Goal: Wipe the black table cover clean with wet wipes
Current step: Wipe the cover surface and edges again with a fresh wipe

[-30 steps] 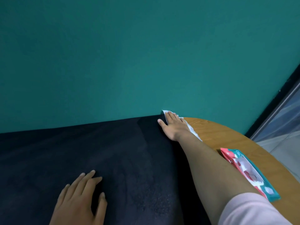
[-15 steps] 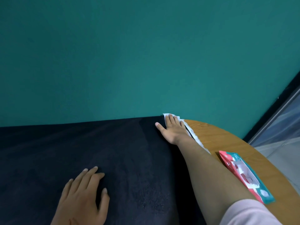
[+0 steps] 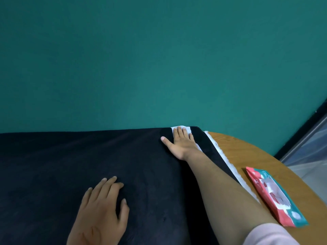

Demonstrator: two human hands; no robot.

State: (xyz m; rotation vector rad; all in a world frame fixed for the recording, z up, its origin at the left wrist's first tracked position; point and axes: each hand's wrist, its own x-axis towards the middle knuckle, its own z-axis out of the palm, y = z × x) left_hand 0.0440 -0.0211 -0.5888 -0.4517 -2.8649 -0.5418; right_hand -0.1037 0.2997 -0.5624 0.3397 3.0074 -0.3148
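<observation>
A teal wall (image 3: 159,59) rose behind a wooden table (image 3: 265,156), most of it draped in the black table cover (image 3: 70,165). At the cover's far right corner the right hand (image 3: 180,144) pressed a white wet wipe (image 3: 189,129) flat, fingers straight and curled round nothing. The left hand (image 3: 104,206) lay flat and spread on the near cloth. The wipe looked thin, limp and damp, best driven under a flat palm. The soft cover might bunch. A wipes pack (image 3: 272,193) lay on the bare wood to the right.

1. The black table cover (image 3: 53,165) lay open left of the left hand (image 3: 100,209) and between it and the right forearm (image 3: 217,183).
2. The teal wall (image 3: 159,68) closed its far edge.
3. The wet wipes pack (image 3: 272,195) sat on the wooden table (image 3: 247,149) at the right.
</observation>
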